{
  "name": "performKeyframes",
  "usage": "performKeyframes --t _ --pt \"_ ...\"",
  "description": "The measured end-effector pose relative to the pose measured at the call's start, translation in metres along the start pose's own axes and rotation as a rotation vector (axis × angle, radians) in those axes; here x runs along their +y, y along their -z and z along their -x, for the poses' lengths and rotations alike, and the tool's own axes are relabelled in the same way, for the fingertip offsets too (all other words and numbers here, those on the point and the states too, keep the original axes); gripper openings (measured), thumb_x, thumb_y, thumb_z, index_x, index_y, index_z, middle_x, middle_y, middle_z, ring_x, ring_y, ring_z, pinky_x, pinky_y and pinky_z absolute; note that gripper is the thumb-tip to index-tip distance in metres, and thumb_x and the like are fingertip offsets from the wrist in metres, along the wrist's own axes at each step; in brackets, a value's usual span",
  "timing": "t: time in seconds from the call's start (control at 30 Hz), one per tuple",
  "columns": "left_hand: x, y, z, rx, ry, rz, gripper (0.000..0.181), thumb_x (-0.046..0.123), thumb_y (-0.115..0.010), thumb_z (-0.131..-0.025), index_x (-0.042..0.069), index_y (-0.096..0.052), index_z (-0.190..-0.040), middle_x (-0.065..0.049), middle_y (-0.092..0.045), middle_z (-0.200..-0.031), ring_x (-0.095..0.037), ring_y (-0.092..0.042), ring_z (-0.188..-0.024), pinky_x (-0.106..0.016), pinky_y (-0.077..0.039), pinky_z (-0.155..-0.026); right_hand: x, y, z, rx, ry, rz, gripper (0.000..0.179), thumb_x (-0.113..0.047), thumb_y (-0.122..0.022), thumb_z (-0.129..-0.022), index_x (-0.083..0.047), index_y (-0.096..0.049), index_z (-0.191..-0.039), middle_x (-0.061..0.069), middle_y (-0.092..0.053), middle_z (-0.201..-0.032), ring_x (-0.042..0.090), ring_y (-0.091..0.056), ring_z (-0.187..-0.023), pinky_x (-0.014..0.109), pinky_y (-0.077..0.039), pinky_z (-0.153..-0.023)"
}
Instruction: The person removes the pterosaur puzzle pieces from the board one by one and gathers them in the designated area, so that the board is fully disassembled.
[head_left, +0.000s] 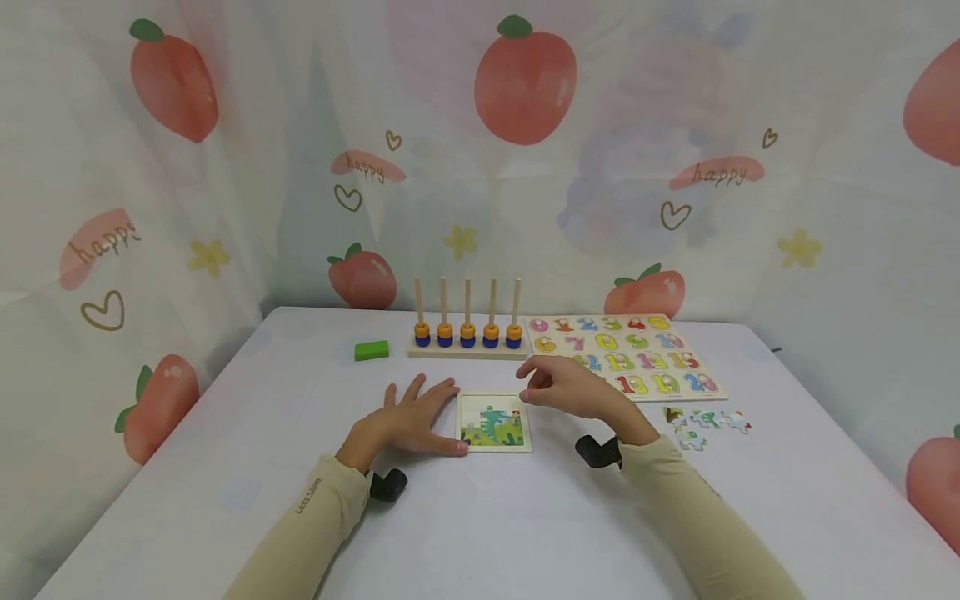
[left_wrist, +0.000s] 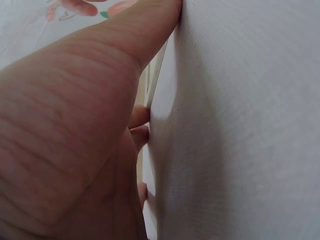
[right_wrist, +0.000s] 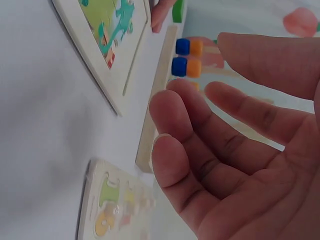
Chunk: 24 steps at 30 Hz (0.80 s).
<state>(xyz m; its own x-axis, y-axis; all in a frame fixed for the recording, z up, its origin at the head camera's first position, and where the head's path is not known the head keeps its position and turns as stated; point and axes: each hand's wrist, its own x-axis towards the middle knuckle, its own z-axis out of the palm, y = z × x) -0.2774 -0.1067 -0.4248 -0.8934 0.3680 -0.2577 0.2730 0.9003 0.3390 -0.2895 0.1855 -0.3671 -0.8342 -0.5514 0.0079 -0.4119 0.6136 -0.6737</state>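
Left hand (head_left: 408, 423): fingers spread, released, thumb touching the puzzle's left edge.
Puzzle (head_left: 474, 409): flat on the table (head_left: 495, 525), between both hands.
Right hand (head_left: 568, 388): loosely bent, empty, near the puzzle's right side.
Number board (head_left: 637, 350): lower-left numbers hidden behind the right hand.
Loose pieces (head_left: 707, 419): pictures unclear.
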Motion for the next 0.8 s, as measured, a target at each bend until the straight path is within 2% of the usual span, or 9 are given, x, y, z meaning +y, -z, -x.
performKeyframes --t 0.13,0.47,0.8 --pt "0.001 0.000 0.001 -0.004 0.003 0.000 0.110 0.074 -0.076 -0.084 0.025 -0.029 -0.171 0.003 -0.016 -0.179 -0.038 0.002 -0.164 -0.073 0.008 -0.122 -0.002 -0.008 -0.005 -0.017 0.014 0.002 0.033 -0.014 -0.074 -0.102 0.003 -0.067 -0.129 0.003 -0.073 -0.098 0.020 -0.066 -0.090 0.037 -0.056 -0.082" --pt "0.002 0.000 0.001 -0.004 0.005 0.007 0.110 0.074 -0.076 -0.084 0.025 -0.030 -0.171 0.003 -0.017 -0.179 -0.038 0.002 -0.164 -0.073 0.008 -0.122 -0.011 -0.027 -0.016 -0.090 -0.011 0.025 0.031 -0.015 -0.073 -0.103 0.000 -0.068 -0.129 0.002 -0.075 -0.100 0.017 -0.067 -0.090 0.037 -0.057 -0.082" --pt "0.000 0.000 0.001 -0.005 0.002 -0.001 0.110 0.074 -0.076 -0.085 0.025 -0.029 -0.171 0.003 -0.015 -0.179 -0.038 0.004 -0.164 -0.073 0.009 -0.122 -0.012 -0.036 -0.019 -0.100 -0.034 0.061 0.030 -0.014 -0.074 -0.102 -0.002 -0.069 -0.129 0.000 -0.072 -0.096 0.017 -0.064 -0.086 0.034 -0.055 -0.078"
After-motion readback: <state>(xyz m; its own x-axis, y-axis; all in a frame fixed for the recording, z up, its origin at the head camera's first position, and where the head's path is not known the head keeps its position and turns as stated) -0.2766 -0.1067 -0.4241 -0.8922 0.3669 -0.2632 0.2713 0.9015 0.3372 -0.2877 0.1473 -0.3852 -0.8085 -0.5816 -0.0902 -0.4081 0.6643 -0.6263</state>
